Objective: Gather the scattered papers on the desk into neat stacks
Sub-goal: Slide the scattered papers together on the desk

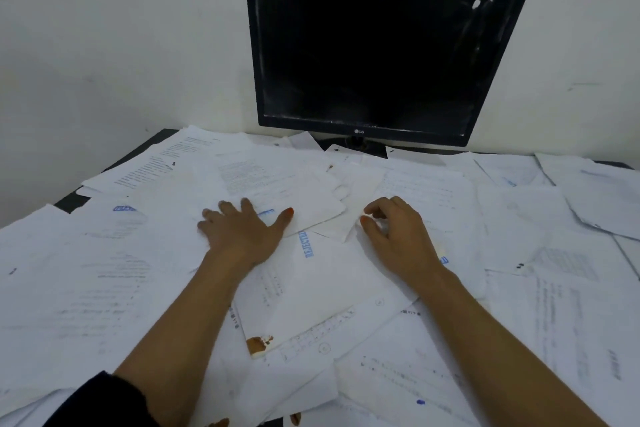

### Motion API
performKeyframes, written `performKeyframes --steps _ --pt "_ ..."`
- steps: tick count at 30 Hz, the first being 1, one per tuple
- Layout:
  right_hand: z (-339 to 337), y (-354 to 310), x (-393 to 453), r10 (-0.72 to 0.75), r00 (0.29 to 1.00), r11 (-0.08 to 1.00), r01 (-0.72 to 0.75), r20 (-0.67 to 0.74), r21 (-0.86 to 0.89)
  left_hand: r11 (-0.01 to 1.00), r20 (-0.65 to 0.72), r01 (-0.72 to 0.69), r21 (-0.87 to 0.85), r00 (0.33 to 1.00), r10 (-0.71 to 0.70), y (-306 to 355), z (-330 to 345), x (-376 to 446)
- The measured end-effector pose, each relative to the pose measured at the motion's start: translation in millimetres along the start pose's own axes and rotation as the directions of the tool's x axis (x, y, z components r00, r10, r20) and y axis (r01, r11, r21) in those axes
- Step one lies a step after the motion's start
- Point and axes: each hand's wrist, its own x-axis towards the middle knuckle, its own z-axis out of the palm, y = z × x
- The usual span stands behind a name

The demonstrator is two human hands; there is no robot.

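Note:
White printed papers [114, 288] lie scattered and overlapping across the whole desk, some with blue stamps. One sheet with a blue stamp and a brown stain on its corner [322, 288] lies between my forearms. My left hand [242, 230] rests flat, palm down, fingers spread on the sheets at centre. My right hand [398, 232] hovers or rests on the papers with fingers curled, its thumb and fingertips touching the edge of a small sheet [346, 218]. Whether it pinches that sheet is unclear.
A black monitor [377, 55] with a dark screen stands at the back centre against a white wall, its base [356, 146] partly covered by papers. The dark desk surface [69, 201] shows only at the far left edge.

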Motion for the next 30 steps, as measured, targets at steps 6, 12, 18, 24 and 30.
performKeyframes --steps 6,12,18,24,30 --pt "-1 2 5 0.106 0.994 0.994 -0.107 0.027 0.029 0.986 -0.225 -0.167 0.024 0.960 0.168 15 -10 -22" --pt "0 3 3 0.142 0.972 0.988 -0.127 0.185 -0.090 0.966 -0.327 -0.054 -0.254 0.944 -0.033 0 -7 -3" --pt "-2 6 7 0.206 0.976 0.964 -0.214 0.065 0.157 0.992 -0.053 0.012 -0.128 0.998 -0.019 -8 6 6" --pt "-11 0 9 0.357 0.934 0.863 -0.336 0.016 0.377 0.939 -0.176 -0.250 -0.236 0.961 0.212 -4 -1 -7" --pt "-13 6 10 0.383 0.920 0.870 -0.329 -0.085 0.368 0.741 -0.363 -0.297 -0.603 0.928 0.077 1 -4 -6"
